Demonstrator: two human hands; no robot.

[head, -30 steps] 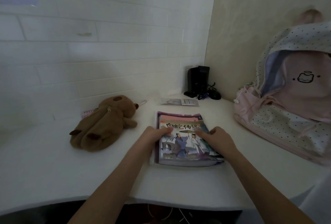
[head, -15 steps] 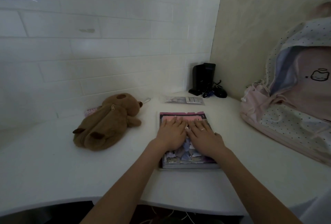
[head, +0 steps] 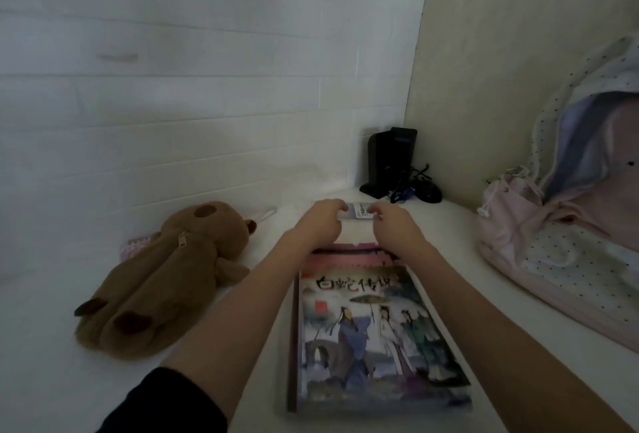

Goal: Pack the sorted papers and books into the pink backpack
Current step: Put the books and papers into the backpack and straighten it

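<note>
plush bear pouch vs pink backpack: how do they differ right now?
The brown plush bear-shaped pouch lies flat on the white desk, left of the books; the pink polka-dot fabric backpack is propped upright on the right. The pouch's zipper looks closed; the backpack gapes open. The backpack looks clearly larger. Both are soft, and neither hand touches them.

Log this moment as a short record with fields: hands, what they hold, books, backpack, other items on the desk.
left hand: fingers curled on the left end of the small packet
right hand: pinching the packet's right end
packet: at the far side of the desk, beyond the books
books: stack flat on the white desk, illustrated cover on top, no hand on it
pink backpack: at the right, top flap open, not yet packed
other: brown plush pouch at the left; black device in the corner
</note>
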